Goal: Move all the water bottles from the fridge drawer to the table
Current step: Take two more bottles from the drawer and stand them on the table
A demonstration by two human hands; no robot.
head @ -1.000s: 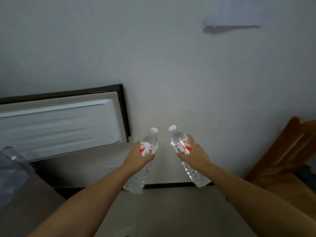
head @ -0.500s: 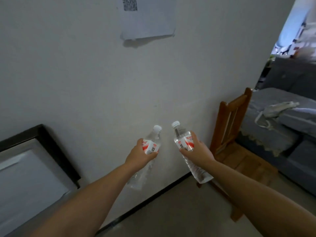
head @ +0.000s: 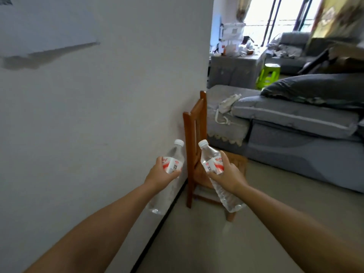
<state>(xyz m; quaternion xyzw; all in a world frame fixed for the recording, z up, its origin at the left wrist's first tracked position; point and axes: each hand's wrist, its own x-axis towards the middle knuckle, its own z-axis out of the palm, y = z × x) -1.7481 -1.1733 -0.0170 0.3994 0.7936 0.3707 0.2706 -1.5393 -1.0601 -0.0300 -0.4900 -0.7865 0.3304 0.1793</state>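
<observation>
Both hands carry a clear water bottle with a red and white label and a white cap. My left hand (head: 160,175) grips one water bottle (head: 173,163) around its label, cap tilted up and to the right. My right hand (head: 228,175) grips the other water bottle (head: 211,159) around its label, cap tilted up and to the left, its base reaching down past my wrist. The two bottles are held side by side in front of me, apart from each other. Neither the fridge drawer nor a table shows in this view.
A white wall (head: 98,125) runs along my left. A wooden chair (head: 197,134) stands against it just behind the bottles. A grey sofa (head: 295,131) fills the right side, with a green stool (head: 270,72) and a cluttered grey unit (head: 234,66) farther back. Pale floor (head: 216,243) lies ahead.
The view has swung to the right: the fridge door has left the frame and the chair, sofa and bright room have come into view. Both hands still hold their bottles the same way.
</observation>
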